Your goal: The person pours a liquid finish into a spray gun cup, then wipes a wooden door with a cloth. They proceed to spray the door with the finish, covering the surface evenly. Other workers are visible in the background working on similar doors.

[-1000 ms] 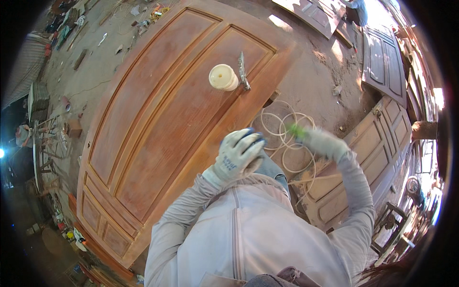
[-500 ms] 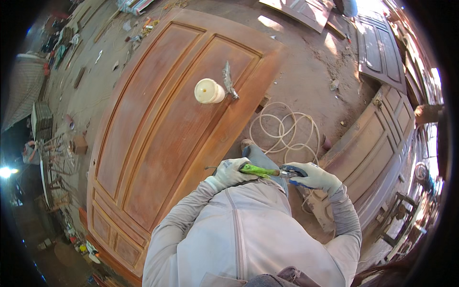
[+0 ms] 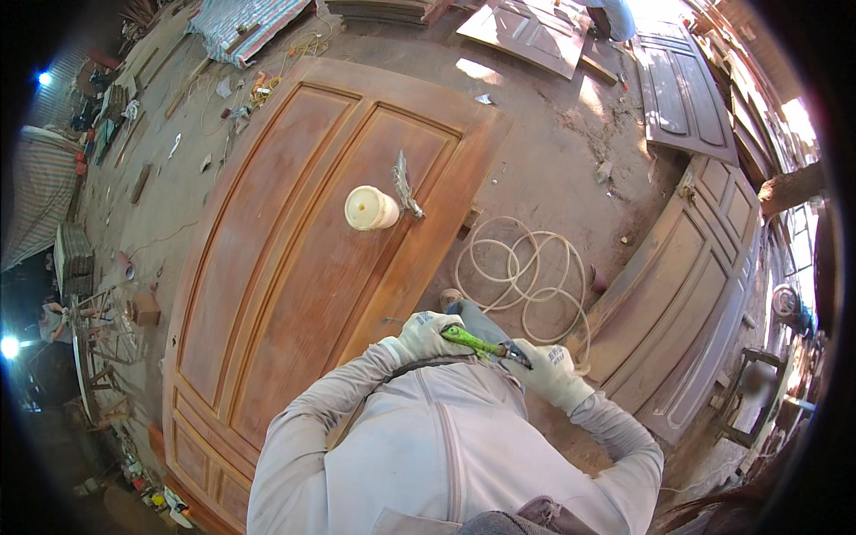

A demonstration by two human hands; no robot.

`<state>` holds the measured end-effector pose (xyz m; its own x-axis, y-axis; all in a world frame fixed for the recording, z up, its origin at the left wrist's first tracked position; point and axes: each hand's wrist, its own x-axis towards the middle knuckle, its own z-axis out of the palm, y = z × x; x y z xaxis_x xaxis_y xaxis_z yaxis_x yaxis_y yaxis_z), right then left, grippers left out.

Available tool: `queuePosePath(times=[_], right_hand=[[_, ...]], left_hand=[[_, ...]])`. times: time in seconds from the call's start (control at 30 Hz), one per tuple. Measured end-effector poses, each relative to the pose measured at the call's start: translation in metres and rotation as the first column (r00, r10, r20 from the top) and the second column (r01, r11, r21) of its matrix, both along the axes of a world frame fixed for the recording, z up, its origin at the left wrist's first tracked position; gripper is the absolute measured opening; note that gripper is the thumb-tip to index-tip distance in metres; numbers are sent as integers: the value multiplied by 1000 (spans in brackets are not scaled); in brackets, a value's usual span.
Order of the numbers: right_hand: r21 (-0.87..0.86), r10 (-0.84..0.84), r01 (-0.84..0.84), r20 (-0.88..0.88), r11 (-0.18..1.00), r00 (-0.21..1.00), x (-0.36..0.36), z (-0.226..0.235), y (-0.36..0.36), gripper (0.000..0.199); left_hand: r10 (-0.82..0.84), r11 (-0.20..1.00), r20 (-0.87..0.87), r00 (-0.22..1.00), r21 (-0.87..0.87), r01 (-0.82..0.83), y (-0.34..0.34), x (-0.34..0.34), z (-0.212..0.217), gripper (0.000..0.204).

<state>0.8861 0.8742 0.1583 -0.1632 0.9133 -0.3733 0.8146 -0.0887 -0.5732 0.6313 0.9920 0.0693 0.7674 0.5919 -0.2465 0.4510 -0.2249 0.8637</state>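
Observation:
My left hand [image 3: 426,336], in a whitish work glove, is closed around a bright green air blow gun [image 3: 471,341]. A thin metal nozzle seems to stick out on that hand's far side. My right hand [image 3: 551,370], gloved too, is closed at the gun's other end on a dark and metal hose coupler [image 3: 515,354]; its fingers partly hide the joint, so I cannot tell whether it is locked. Both hands are in front of my waist. To their left lies a reddish-brown panelled door [image 3: 294,267], bearing a lidded white tub [image 3: 371,208] and a silver-grey metal tool [image 3: 406,187].
A pale hose [image 3: 526,259] lies in loops on the dirt floor ahead of my right hand. Another panelled door [image 3: 682,276] stands to the right, with a dark door [image 3: 682,94] beyond. A striped tarp [image 3: 245,27] lies far left. A person [image 3: 613,16] is at the top.
My right hand has moved left, closer to my left hand, bringing the coupler up against the green blow gun. The whole view has shifted slightly, showing more of the far floor.

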Motion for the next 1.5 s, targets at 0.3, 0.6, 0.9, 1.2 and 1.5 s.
queuePosePath(times=[0.3,0.6,0.9,1.2,1.5], right_hand=[[-381,-363,265,-213,886,907,7,-28,-50,24],[-230,-633,590,-323,774,704,27,-87,-40,27],[-9,-480,486,-170,874,860,36,-87,-24,46],[411,71,-13,-127,912,989,28,-58,99,49],[188,112,-10,-542,982,833,-42,-31,188,41]], left_hand=[[251,968,-58,966,-1,-252,61,74,-34,39],[217,846,-152,964,522,-109,166,191,-18,77],[884,457,-326,335,456,-763,270,61,-85,71],[743,648,-437,507,279,-709,268,39,-72,36],[665,708,-234,709,500,-499,72,-66,27,32]])
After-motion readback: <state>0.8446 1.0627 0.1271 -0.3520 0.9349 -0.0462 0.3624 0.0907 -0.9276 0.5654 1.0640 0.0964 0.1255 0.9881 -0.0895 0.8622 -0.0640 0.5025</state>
